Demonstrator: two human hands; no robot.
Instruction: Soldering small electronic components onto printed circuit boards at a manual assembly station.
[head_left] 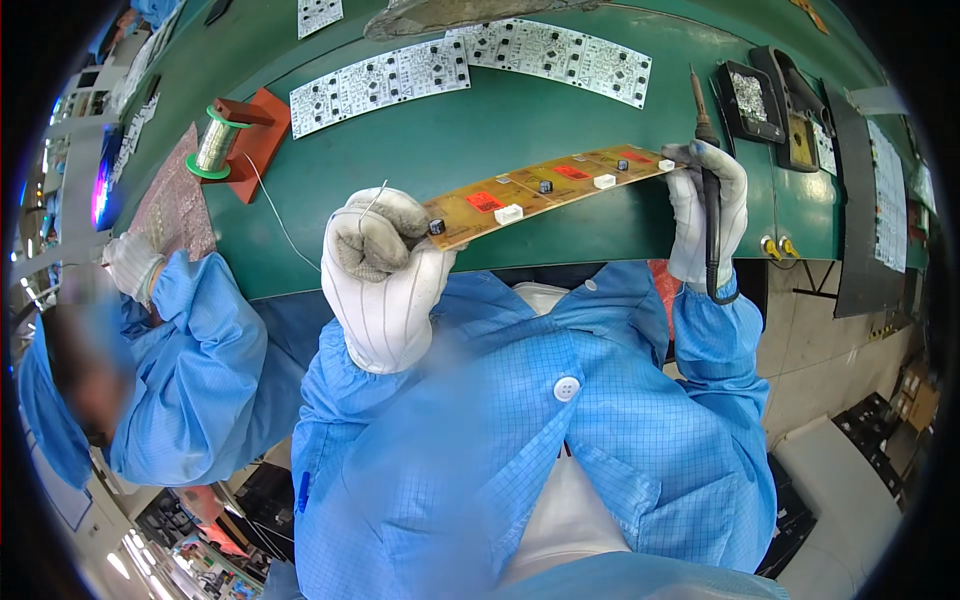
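Both my hands wear white gloves and hold a long brown circuit board [530,196] above the bench, tilted with its right end higher. White connectors, black round parts and red labels show on its face. My left hand [385,270] is closed on the board's left end, and a thin solder wire [270,193] runs up to that hand. My right hand [712,205] grips the right end and also holds a soldering iron [711,190], its tip pointing up and away. How the right fingers share the two is partly hidden.
A solder spool [215,145] sits on a red-brown stand [262,140] at left. White circuit boards [385,82] lie across the green bench [400,150]. At right stand a tip-cleaning tray [750,100] and an iron holder [795,120]. A co-worker in blue [190,370] sits at left.
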